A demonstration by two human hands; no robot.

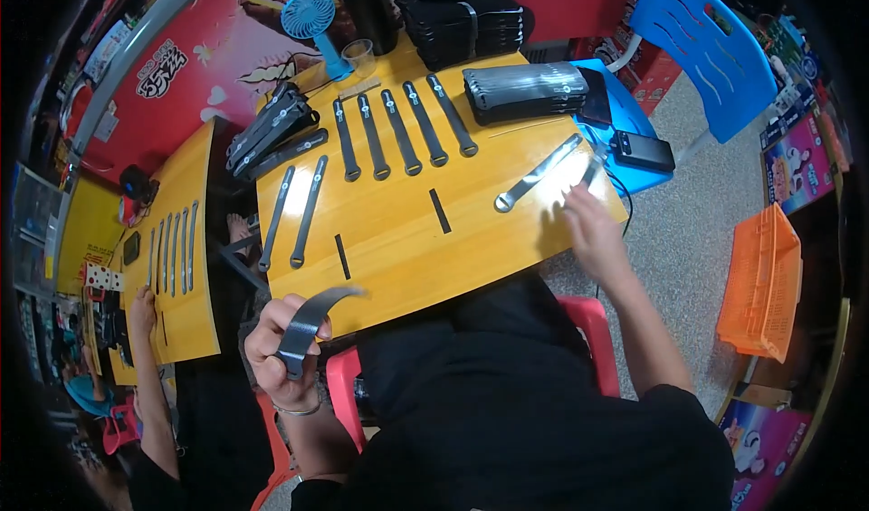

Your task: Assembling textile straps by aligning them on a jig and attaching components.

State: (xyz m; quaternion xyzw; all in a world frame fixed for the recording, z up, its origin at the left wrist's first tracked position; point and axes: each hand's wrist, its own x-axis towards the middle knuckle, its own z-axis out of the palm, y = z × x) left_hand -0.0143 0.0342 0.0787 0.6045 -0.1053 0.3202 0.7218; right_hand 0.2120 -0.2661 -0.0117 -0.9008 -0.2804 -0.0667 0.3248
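My left hand (pixel 282 343), at the table's near edge, grips a black strap (pixel 312 323) that curls up over the fingers. At the table's right side my right hand (pixel 593 230) has its fingers bent around the lower end of another black strap (pixel 594 165); glare blurs the fingertips. Beside it lies a flat strap (pixel 540 174) with a slotted round end. Several similar straps (pixel 399 133) are laid in a row at the far side, and two more, including a left one (pixel 310 212), lie on the left. Two short black strips (pixel 440 210) mark the middle of the table.
Black strap bundles (pixel 272 131) sit at the far left, a stacked pile (pixel 525 92) at the far right. A blue fan (pixel 312 27) and clear cup (pixel 359 56) stand at the back. A co-worker's hand (pixel 143 312) works at a left table. A blue chair (pixel 706 49) and orange basket (pixel 765 285) are right.
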